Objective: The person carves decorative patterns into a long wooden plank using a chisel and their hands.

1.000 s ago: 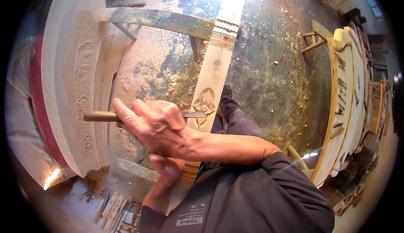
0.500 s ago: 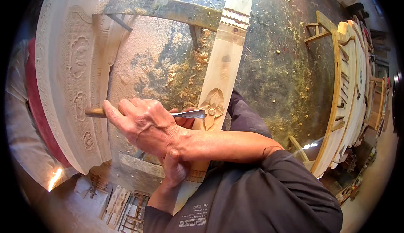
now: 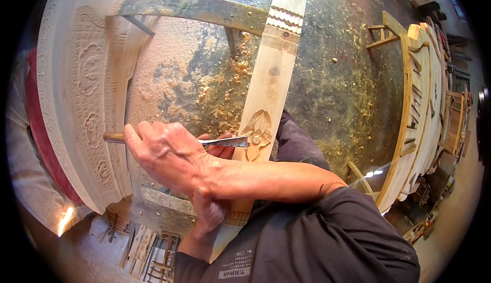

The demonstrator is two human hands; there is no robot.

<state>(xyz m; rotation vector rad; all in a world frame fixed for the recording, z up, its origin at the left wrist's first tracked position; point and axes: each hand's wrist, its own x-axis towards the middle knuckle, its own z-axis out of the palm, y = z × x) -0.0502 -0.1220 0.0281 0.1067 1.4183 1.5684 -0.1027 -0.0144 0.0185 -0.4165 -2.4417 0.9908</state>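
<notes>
My right arm reaches across to the left, and its hand (image 3: pixel 171 152) is closed round a chisel (image 3: pixel 230 142). The wooden handle sticks out on the hand's far left side. Its metal blade points right, with the tip at the left side of a carved flower with leaves (image 3: pixel 257 139) on a long pale wooden board (image 3: pixel 268 81). Beneath the right wrist is my left hand (image 3: pixel 208 206), its thumb up against that wrist. Its curled fingertips show under the blade by the board's left edge; the right arm hides the rest, so what they grip cannot be seen.
A wooden trestle beam (image 3: pixel 189 9) runs up to the board's far part. At left stands a large carved pale panel (image 3: pixel 89 99). Several carving tools (image 3: pixel 414 106) lie on a bench (image 3: pixel 396 180) at right. Wood shavings (image 3: pixel 225 99) cover the floor.
The view has shifted slightly. My right hand has turned a little, and the chisel blade lies at a slightly different slant, its tip still beside the flower. The left hand keeps its place.
</notes>
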